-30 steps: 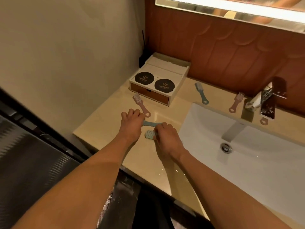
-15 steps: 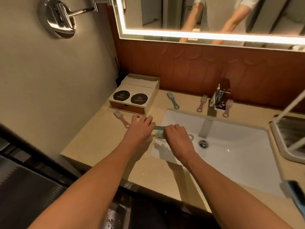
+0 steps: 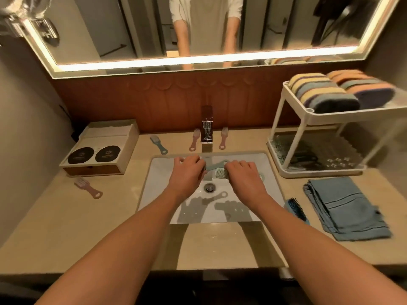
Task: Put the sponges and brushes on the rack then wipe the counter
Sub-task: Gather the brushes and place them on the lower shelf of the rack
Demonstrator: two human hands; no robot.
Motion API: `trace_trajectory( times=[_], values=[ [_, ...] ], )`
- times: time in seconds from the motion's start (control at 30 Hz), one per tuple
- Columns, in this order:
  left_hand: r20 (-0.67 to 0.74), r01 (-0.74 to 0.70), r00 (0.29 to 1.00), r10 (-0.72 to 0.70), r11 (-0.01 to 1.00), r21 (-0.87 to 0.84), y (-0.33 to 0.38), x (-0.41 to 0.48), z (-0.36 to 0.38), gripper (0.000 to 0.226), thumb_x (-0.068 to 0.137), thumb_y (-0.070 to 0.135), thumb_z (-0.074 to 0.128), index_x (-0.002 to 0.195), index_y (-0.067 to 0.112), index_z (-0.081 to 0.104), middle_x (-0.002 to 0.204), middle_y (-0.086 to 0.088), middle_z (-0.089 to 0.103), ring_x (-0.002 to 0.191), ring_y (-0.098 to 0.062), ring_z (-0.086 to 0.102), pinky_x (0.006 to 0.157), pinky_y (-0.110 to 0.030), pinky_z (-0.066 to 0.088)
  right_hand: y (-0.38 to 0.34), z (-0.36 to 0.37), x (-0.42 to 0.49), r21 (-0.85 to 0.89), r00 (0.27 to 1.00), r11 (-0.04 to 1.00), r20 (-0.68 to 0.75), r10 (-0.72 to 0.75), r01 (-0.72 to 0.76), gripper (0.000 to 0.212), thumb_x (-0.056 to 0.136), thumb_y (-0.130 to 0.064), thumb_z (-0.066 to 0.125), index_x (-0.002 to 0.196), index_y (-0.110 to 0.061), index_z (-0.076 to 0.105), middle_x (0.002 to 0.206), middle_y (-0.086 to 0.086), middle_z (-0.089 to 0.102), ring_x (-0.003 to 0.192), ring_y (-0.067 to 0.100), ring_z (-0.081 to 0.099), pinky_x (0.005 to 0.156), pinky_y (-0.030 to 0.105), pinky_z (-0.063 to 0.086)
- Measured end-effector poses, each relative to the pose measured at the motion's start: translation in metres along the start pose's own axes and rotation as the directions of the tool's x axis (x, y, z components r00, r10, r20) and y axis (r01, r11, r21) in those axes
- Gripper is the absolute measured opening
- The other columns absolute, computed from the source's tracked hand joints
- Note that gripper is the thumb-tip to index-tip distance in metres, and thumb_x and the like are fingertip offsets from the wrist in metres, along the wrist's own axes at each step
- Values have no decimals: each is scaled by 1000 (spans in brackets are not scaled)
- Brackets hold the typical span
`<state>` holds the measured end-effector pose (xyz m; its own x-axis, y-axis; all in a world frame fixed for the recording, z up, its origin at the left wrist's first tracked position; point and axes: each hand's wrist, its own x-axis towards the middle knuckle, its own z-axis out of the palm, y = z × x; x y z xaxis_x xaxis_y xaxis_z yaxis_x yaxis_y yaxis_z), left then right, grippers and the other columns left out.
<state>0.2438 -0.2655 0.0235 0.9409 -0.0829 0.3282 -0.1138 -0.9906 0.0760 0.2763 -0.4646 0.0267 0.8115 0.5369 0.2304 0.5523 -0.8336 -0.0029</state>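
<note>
Teal brush (image 3: 214, 166) (looped handle end), perhaps plastic.

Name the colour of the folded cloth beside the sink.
The folded cloth is dusty blue; head view.

Dim, warm light comes from the glowing strip (image 3: 198, 60) beyond the left hand (image 3: 187, 172) and right hand (image 3: 242, 176), which throw hard shadows (image 3: 231, 210) into the sink (image 3: 163, 194). Edges bow; the rack (image 3: 330, 113), far right of them, is smeared.
</note>
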Motion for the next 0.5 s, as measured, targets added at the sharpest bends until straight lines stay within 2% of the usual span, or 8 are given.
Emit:
trace_trajectory(
  times=[0.17, 0.33, 0.4, 0.5],
  values=[
    [8, -72, 997, 73, 994, -77, 55, 40, 23, 14, 102, 35, 55, 107, 25, 62, 105, 5, 57, 97, -19, 53, 88, -39, 37, 61, -10, -25, -27, 995, 997, 56, 79, -77, 39, 83, 6, 62, 111, -19, 50, 107, 3, 59, 99, 30, 59, 92, 40, 39],
    [49, -133, 989, 137, 988, -83, 100, 71, 41, 13, 104, 29, 51, 108, 24, 62, 105, 2, 54, 94, -22, 53, 84, -38, 39, 113, -18, -47, -110, 986, 989, 123, 115, -101, 41, 88, 2, 63, 122, -18, 51, 125, 6, 59, 118, 29, 55, 104, 40, 35],
    [68, -134, 988, 140, 987, -94, 110, 81, 49, 14, 104, 29, 49, 110, 24, 61, 107, 2, 54, 95, -22, 52, 83, -38, 40, 127, -20, -53, -100, 979, 984, 124, 161, -149, 44, 88, -2, 68, 124, -19, 51, 129, 5, 59, 122, 28, 54, 105, 39, 36],
    [67, -130, 988, 139, 984, -125, 124, 98, 59, 16, 105, 30, 48, 111, 23, 61, 109, 1, 54, 94, -21, 52, 84, -38, 42, 149, -17, -55, -90, 970, 975, 116, 214, -205, 42, 89, -3, 67, 125, -19, 51, 126, 4, 59, 118, 26, 56, 101, 37, 37]
  ],
)
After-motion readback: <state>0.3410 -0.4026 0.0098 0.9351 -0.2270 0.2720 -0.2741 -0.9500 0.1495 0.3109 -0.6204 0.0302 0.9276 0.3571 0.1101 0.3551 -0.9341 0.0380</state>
